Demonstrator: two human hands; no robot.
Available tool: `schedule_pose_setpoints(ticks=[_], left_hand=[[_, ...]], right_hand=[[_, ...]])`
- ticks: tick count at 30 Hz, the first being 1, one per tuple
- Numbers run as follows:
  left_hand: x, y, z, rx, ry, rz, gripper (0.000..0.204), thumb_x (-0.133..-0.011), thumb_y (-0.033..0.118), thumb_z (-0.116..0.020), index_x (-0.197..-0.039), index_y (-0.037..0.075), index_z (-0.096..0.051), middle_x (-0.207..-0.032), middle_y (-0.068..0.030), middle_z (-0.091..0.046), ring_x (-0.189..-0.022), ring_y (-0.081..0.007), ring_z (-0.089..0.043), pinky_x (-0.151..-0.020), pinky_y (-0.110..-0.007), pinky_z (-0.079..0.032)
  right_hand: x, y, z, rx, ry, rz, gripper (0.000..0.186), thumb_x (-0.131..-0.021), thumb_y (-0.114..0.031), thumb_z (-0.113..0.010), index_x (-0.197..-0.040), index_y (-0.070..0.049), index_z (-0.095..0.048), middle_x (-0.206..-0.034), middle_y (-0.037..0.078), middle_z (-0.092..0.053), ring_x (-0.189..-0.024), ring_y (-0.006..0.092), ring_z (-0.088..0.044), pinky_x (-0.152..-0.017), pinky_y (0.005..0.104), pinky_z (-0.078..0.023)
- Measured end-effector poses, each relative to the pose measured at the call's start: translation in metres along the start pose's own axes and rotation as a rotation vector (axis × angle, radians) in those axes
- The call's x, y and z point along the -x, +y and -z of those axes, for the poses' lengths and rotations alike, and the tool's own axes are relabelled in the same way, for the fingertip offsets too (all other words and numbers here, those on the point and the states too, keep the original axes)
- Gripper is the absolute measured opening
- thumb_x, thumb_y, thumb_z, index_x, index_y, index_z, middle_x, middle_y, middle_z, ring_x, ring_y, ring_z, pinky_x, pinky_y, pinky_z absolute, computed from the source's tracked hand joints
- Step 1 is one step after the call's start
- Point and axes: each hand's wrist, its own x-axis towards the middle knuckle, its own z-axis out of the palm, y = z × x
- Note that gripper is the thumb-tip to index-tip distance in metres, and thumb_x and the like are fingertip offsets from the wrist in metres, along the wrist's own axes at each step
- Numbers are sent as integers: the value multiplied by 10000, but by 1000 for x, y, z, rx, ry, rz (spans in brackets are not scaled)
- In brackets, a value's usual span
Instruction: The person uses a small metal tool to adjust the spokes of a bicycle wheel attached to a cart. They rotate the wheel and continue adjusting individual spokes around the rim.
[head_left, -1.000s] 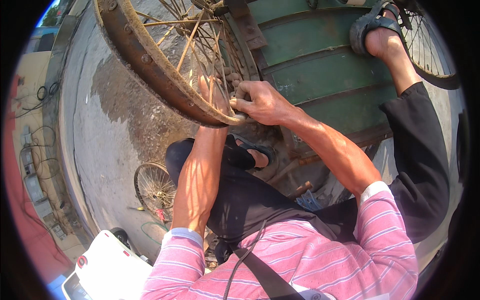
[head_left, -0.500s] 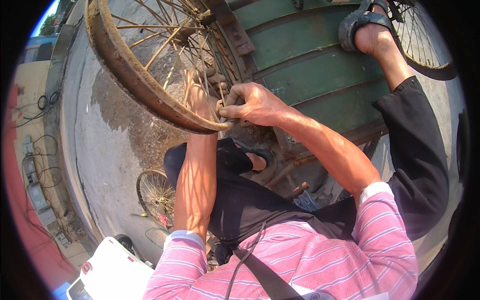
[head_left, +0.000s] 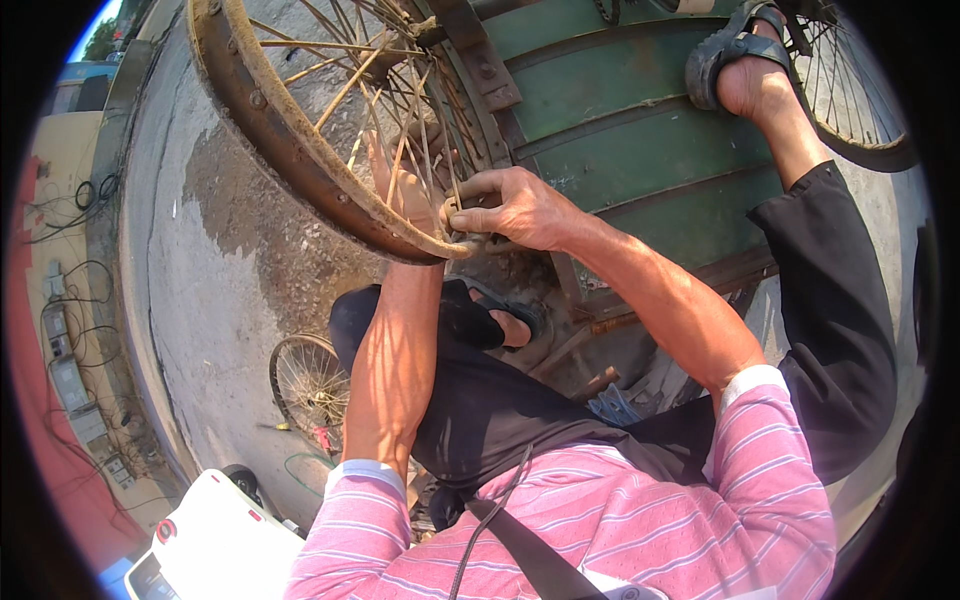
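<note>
A rusty spoked wheel rim [head_left: 285, 142] stands tilted at the upper left, beside a green ribbed metal panel [head_left: 640, 150]. My left hand [head_left: 405, 195] reaches up behind the rim among the spokes, its thumb stretched up and its fingers apart, partly hidden by the spokes. My right hand [head_left: 520, 208] is closed at the rim's near right edge, thumb and forefinger pinching a thin spoke [head_left: 455, 190] close to where it meets the rim. The wheel's hub [head_left: 385, 60] shows at the top, with several spokes running from it.
My sandalled foot [head_left: 745, 75] rests on the green panel, near another spoked wheel [head_left: 850, 85] at the upper right. A smaller wheel [head_left: 310, 385] lies on the concrete at left. A white device [head_left: 220, 540] stands at lower left. Cables and boxes [head_left: 70, 380] line the left side.
The rim and both hands appear slightly farther right in view. My right hand keeps its pinch by the rim edge, and the left hand's fingers have shifted among the spokes.
</note>
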Motion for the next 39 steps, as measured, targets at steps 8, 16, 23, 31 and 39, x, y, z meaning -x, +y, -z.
schedule_pose_setpoints(ticks=[8, 16, 23, 31, 39], left_hand=[[-29, -21, 56, 432, -355, 206, 709, -1051, 621, -401, -1172, 2, -725, -1175, -216, -733, -1100, -423, -670, -1014, -598, -523], [-17, -18, 26, 14, -47, 26, 659, -1112, 520, -381, -1073, -54, -703, -939, -202, -736, -837, -330, -713, -795, -458, -615], [26, 8, -16, -377, 9, -3, 550, -1118, 568, -475, -1149, 67, -698, -927, -52, -713, -794, -166, -654, -733, -333, -554], [29, 2, -7, -270, 33, 105, 654, -1094, 624, -482, -1155, -6, -647, -931, -153, -711, -813, -257, -696, -741, -401, -609], [13, -9, 10, -169, 46, 47, 552, -1113, 556, -474, -1121, 44, -681, -927, -115, -708, -819, -234, -679, -720, -403, -582]], right_hand=[[-9, 0, -7, 338, 102, -20, 518, -892, -359, -859, -1110, 72, -671, -1064, 187, -713, -997, 242, -686, -881, 402, -550], [-7, -17, -6, 441, 118, -76, 536, -872, -377, -844, -1093, 70, -650, -1063, 220, -701, -996, 294, -694, -885, 428, -548], [-10, -23, -10, 528, 157, -106, 541, -814, -342, -829, -1083, 80, -627, -999, 271, -720, -984, 384, -725, -862, 472, -561], [-1, -5, -12, 449, 249, -123, 502, -908, -378, -775, -1109, 71, -675, -956, 217, -754, -883, 330, -737, -804, 444, -567], [13, -3, 2, 66, 171, -199, 324, -983, -298, -764, -1082, 11, -747, -806, 44, -661, -701, 114, -594, -615, 299, -475]])
